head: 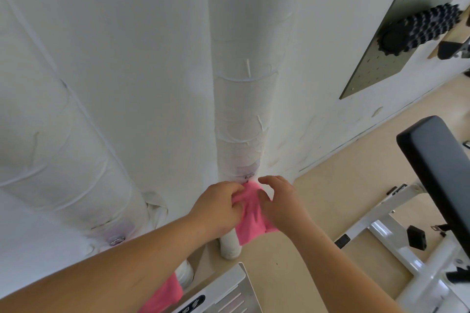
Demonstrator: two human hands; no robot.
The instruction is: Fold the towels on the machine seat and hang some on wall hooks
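Observation:
A pink towel (251,218) hangs against the white wrapped pipe, just under a small metal wall hook (249,175). My left hand (218,207) pinches the towel's upper left part. My right hand (282,201) touches its upper right side with loosely curved fingers, the thumb raised near the hook. Lower left, a second pink towel (162,296) hangs below another hook (116,240), partly hidden behind my left forearm. The black padded machine seat (437,173) stands at the right.
Wide white wrapped pipes (236,84) run down the wall. The machine's white frame (396,236) crosses the beige floor at the right. A dark pegboard (396,33) with a black spiked roller (419,30) hangs upper right. A white machine panel (223,295) sits at the bottom.

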